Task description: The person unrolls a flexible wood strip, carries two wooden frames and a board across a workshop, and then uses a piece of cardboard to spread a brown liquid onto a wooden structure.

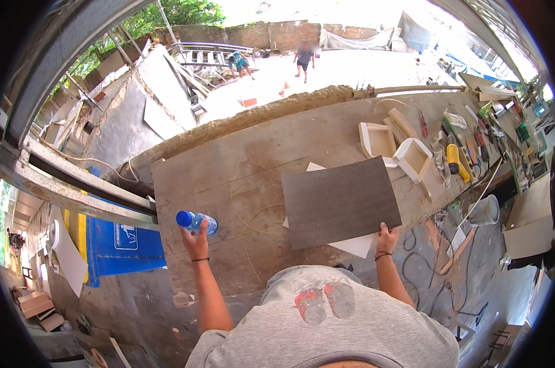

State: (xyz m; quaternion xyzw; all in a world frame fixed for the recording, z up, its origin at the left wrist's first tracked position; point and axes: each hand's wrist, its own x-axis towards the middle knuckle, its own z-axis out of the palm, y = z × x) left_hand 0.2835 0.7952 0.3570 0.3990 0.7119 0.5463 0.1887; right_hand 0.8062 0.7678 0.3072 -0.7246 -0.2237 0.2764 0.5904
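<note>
My left hand (195, 244) is wrapped round a clear plastic bottle (206, 222) with a blue cap, near the left end of the wooden table (216, 184). The bottle is tilted on its side, its cap pointing left. At the table's near edge my right hand (386, 238) grips the lower right corner of a dark, rough-faced sheet (342, 202), probably sandpaper. Part of a white sheet (357, 245) shows from beneath the dark one, at its near and far edges. The fingertips under the dark sheet are hidden.
Pale wooden frames (413, 158) stand beyond the dark sheet. A yellow-and-black power tool (454, 161) and several hand tools crowd the right end. Cables (421, 260) and a pale bucket (484, 211) are on the floor at right; a blue bin (115, 251) stands left. Two people are far off.
</note>
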